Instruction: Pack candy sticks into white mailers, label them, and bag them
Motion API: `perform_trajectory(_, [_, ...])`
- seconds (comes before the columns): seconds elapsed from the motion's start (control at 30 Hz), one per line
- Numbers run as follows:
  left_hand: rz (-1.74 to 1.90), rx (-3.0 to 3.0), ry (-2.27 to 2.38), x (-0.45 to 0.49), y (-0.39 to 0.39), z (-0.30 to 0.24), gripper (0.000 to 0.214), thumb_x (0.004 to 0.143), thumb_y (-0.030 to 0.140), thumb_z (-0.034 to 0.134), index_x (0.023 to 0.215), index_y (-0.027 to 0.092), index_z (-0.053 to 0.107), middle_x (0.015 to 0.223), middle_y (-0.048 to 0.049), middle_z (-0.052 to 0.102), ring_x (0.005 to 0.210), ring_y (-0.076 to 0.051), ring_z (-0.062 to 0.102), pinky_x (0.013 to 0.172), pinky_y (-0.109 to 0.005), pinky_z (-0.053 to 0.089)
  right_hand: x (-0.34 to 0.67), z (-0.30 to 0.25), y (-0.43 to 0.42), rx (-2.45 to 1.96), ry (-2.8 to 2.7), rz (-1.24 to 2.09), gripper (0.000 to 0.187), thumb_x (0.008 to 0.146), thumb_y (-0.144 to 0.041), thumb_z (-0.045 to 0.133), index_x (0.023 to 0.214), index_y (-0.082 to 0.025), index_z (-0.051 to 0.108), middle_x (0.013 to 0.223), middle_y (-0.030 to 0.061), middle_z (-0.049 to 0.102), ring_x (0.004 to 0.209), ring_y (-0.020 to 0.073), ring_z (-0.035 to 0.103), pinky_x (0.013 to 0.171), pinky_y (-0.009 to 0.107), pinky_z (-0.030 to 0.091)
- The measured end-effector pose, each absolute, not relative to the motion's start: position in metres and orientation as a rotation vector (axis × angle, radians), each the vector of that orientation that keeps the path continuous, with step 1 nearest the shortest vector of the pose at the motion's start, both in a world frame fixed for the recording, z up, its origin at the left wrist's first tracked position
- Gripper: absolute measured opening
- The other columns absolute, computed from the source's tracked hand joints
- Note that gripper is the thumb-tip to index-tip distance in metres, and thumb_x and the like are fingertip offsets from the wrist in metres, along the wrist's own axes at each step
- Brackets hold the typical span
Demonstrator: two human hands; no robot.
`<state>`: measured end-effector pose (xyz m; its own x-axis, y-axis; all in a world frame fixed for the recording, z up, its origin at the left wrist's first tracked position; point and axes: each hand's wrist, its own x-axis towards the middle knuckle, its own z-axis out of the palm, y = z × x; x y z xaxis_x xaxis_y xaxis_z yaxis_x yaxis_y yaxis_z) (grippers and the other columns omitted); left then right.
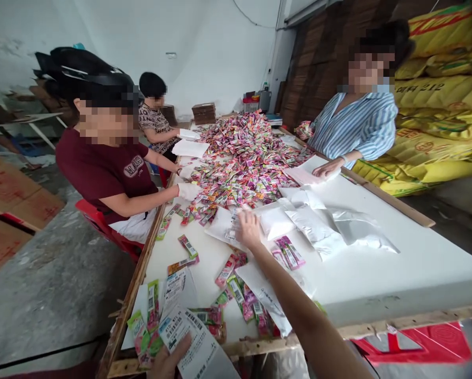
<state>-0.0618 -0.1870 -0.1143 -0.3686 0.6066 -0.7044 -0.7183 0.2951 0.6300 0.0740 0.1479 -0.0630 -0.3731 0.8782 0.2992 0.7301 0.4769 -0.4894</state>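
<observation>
Head view — labels (196, 345) near, a white bag (219, 223) farther off

Our left hand (171, 360), cut off by the near edge, grasps the labels — we make out a barcode and what seems "410", the finer print unreadable. Our right hand (250, 227) lies over the bag, covering part of it; its fingers blur, and we cannot tell whether they grip. Sachets (243, 152) heap beyond. At far right, a yellow sack (421, 97) reads "212".

A heap of sachets (247, 158) lies on the table (409, 263), with mailing bags (314, 231) nearer, to its right. Sacks (444, 116) are stacked beyond the table's right side, cardboard boxes (14, 200) to its left.
</observation>
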Motion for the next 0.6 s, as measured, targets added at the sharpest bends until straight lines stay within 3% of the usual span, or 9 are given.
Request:
perform_trajectory(0.1, [1.383,-0.071,1.321,-0.057,-0.183,-0.111,0.051,0.052,0.031,0.084,0.095,0.018,0.061,0.082,-0.0097,0.073,0.092,-0.034,0.066,0.078,-0.041,0.055,0.073,-0.067,0.148,-1.419,-2.575,0.368,0.093,0.067,-0.041,0.067,0.144,-0.021,0.019,0.148,0.0152,0.02,0.136,0.0324,0.013,0.108,0.052,0.009])
perform_trajectory(0.2, [1.382,-0.036,1.308,-0.054,-0.18,-0.101,0.046,0.052,0.031,0.084,0.089,0.018,0.062,0.081,-0.0095,0.073,0.088,-0.034,0.067,0.077,-0.043,0.055,0.071,-0.058,0.155,-1.561,-2.597,0.445,0.105,0.059,-0.04,0.074,0.144,-0.021,0.017,0.145,0.0185,0.023,0.132,0.0372,0.019,0.102,0.054,0.022])
perform_trajectory(0.33, [1.374,-0.049,1.327,-0.055,-0.181,-0.084,0.046,0.052,0.027,0.084,0.091,0.017,0.062,0.08,-0.0092,0.073,0.085,-0.033,0.068,0.074,-0.041,0.055,0.069,-0.023,0.154,-1.617,-2.532,0.456,0.087,0.071,-0.038,0.064,0.143,-0.015,0.021,0.128,0.0193,0.042,0.113,0.0296,0.043,0.086,0.037,0.041])
perform_trajectory(0.43, [1.366,-0.028,1.362,-0.055,-0.186,-0.074,0.047,0.051,0.029,0.085,0.091,0.013,0.063,0.078,-0.0104,0.073,0.08,-0.032,0.068,0.067,-0.038,0.055,0.073,0.006,0.125,-1.541,-2.549,0.428,0.074,0.075,-0.031,0.059,0.14,-0.017,0.027,0.116,0.0146,0.049,0.1,0.0238,0.05,0.078,0.031,0.043])
perform_trajectory(0.6, [1.517,0.222,1.383,-0.045,-0.199,-0.064,0.047,0.055,0.037,0.082,0.09,0.01,0.066,0.082,-0.0118,0.073,0.081,-0.03,0.068,0.074,-0.037,0.054,0.107,-0.006,0.016,-1.334,-2.69,0.281,0.074,0.069,-0.022,0.064,0.136,-0.031,0.035,0.13,0.0128,0.041,0.117,0.033,0.038,0.092,0.048,0.035])
